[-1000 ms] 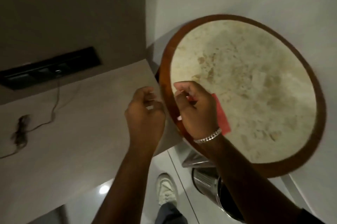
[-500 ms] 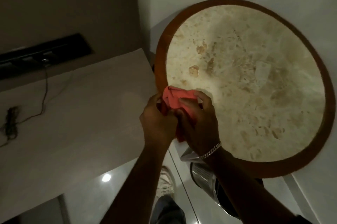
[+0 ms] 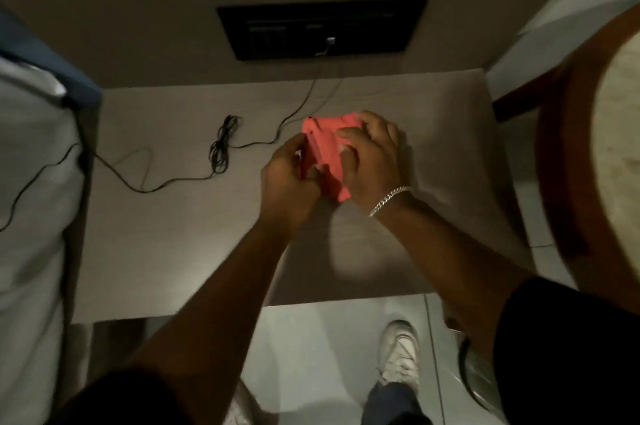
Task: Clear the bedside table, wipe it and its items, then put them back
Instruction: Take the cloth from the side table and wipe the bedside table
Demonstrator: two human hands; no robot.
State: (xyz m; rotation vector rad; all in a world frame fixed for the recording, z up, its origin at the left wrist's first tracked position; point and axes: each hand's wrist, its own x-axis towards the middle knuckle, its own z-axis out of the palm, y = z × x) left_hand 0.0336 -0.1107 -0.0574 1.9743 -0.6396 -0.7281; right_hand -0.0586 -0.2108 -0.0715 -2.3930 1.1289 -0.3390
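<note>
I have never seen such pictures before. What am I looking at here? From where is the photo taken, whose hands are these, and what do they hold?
There is no machine. A person wears a camera on the head, so you look down along their arms. The left hand and the right hand both grip a bunched red cloth above a pale bedside table. A black cable lies on that surface, running to a dark wall panel. A round stone-topped table shows at the right edge, and a white shoe on the floor below.
</note>
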